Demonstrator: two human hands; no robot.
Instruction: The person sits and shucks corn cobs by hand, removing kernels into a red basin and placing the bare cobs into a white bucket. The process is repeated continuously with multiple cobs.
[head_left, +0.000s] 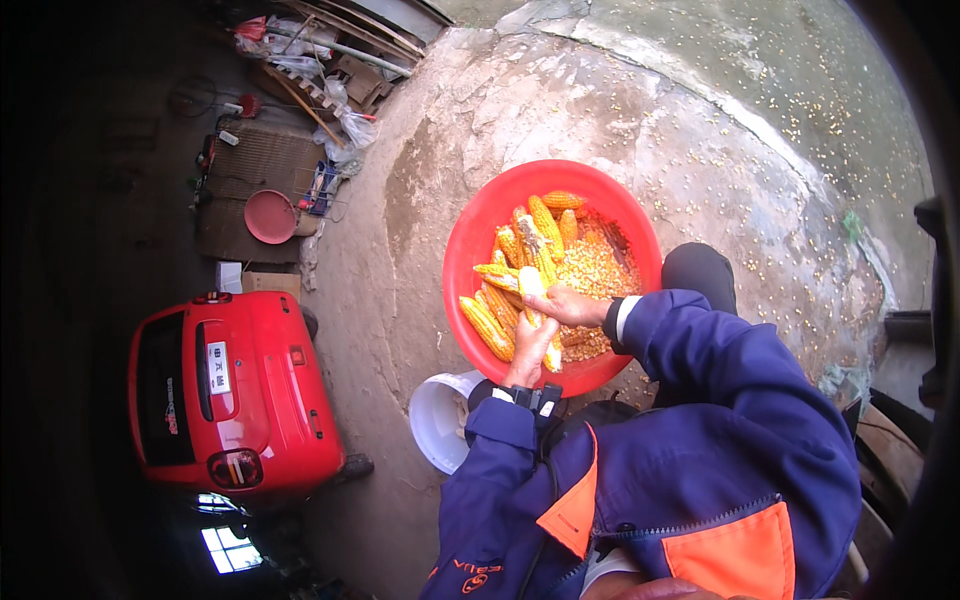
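A red plastic basin (469, 247) in front of me holds yellow corn cobs (486, 328) on its left side and loose corn kernels (600, 270) on its right. Above them, both my hands grip one partly stripped corn cob (532, 280), whose upper end shows pale and bare. My left hand (531, 349) is wrapped round the lower part. My right hand (571, 306) presses against the cob just above, its thumb lying across it. The fingers hide much of the cob's middle.
A white plastic bucket (429, 424) with pale pieces inside stands left of the basin, partly behind my left sleeve. A red car (262, 382) is parked farther left. Kernels lie scattered over the concrete floor (720, 172). Wood and plastic bags (349, 124) are piled at upper left.
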